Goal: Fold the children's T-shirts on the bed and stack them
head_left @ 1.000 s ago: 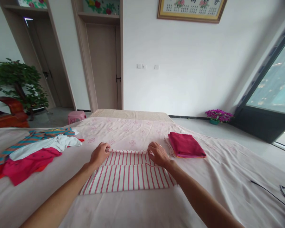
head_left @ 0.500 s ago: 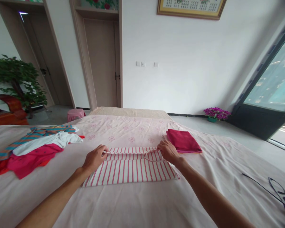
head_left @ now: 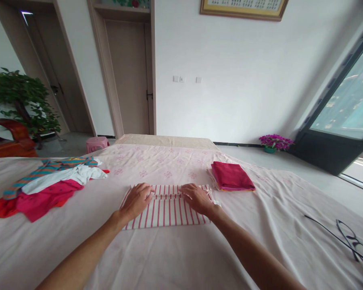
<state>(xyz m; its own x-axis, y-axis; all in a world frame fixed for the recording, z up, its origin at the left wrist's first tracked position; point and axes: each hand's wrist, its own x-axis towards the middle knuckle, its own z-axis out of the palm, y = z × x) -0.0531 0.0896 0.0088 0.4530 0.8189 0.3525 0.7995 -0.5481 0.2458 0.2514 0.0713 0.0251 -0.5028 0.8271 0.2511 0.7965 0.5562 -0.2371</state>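
Observation:
A folded white garment [head_left: 166, 211] with red stripes lies flat on the bed cover in front of me. My left hand [head_left: 137, 201] rests palm down on its left part, fingers laid across the cloth. On the right part, my right hand [head_left: 196, 198] lies the same way, its fingers pointing inward. Between the fingertips runs a fold line. A thin white tie shows beyond the right hand, near the garment's far right corner. What lies under both palms is hidden.
Behind to the right sits a folded stack of dark red cloth [head_left: 233, 176]. Loose clothes [head_left: 56, 186] in several colours are heaped at the left. Eyeglasses [head_left: 351, 237] lie at the right on the pale bed cover [head_left: 169, 262]. A pink stool [head_left: 97, 143] stands past the bed.
Both hands have moved inward from the garment's far corners and now lie on top of it. The far edge they held is folded down, and the garment looks narrower.

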